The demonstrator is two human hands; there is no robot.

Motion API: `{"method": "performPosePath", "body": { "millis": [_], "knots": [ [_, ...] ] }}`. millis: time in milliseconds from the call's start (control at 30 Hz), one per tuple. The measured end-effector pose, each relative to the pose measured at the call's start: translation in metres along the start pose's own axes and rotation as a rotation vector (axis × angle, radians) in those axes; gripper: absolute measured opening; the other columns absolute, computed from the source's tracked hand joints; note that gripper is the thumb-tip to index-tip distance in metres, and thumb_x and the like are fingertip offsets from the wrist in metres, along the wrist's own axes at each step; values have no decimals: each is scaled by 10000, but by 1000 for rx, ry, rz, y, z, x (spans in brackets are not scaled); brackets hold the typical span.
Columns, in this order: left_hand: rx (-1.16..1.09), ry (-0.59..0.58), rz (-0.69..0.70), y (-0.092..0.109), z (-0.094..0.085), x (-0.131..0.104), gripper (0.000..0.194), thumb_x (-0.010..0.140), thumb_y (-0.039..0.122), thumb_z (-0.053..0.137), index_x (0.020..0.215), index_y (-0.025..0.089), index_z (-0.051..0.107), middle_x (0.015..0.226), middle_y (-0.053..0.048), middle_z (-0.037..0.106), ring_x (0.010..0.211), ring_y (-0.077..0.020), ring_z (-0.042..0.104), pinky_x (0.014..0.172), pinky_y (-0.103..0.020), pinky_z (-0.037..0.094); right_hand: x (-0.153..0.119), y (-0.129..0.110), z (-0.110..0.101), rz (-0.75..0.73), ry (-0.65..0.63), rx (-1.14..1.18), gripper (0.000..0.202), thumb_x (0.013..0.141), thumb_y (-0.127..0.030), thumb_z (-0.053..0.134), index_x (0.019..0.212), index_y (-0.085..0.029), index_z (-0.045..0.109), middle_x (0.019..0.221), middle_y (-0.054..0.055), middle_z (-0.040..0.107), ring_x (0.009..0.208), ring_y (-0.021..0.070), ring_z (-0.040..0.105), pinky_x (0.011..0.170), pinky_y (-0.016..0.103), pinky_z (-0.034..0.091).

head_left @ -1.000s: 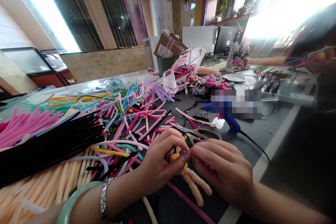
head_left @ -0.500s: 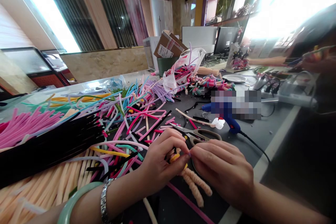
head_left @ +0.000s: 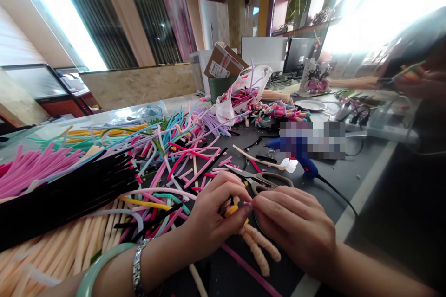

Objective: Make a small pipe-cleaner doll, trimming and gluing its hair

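My left hand (head_left: 214, 213) is closed around a pipe-cleaner doll (head_left: 259, 250), its two twisted peach legs sticking out below toward the lower right. A yellow band (head_left: 231, 210) on the doll shows between thumb and fingers; the rest is covered by the hand. Fingertip to fingertip with it, my right hand (head_left: 296, 222) pinches a small purple bit of pipe cleaner (head_left: 248, 204), mostly hidden. Just behind both hands lie scissors (head_left: 270, 180) with grey-brown handles, blades toward the left.
Loose pipe cleaners (head_left: 195, 158) in many colours cover the table's left half, with a black bundle (head_left: 69, 195) in front. A blue glue gun (head_left: 308, 164), partly pixelated, trails its cord at right. A plastic bag (head_left: 226, 109) stands behind. Another person's arm (head_left: 355, 82) reaches in at far right.
Both hands stay nearly in place. A little more of the purple bit shows between the fingertips now.
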State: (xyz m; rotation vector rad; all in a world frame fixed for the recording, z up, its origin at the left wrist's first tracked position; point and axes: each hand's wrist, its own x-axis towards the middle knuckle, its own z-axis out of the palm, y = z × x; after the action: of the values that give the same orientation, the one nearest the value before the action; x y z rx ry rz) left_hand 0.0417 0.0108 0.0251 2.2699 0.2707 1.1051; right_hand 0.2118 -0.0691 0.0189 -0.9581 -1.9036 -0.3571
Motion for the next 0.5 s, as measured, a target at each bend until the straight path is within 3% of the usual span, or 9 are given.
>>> {"method": "performPosePath", "body": {
  "millis": [500],
  "knots": [
    [-11,-2,8,-1,1,0,84,829,124,558,876,192,575,853,-63,558,866,-194,550,795,-354,484,-1,1,0,1,-5,-23,84,866,-136,564,923,-155,624,793,45,707,676,155,646,648,280,504]
  ]
}}
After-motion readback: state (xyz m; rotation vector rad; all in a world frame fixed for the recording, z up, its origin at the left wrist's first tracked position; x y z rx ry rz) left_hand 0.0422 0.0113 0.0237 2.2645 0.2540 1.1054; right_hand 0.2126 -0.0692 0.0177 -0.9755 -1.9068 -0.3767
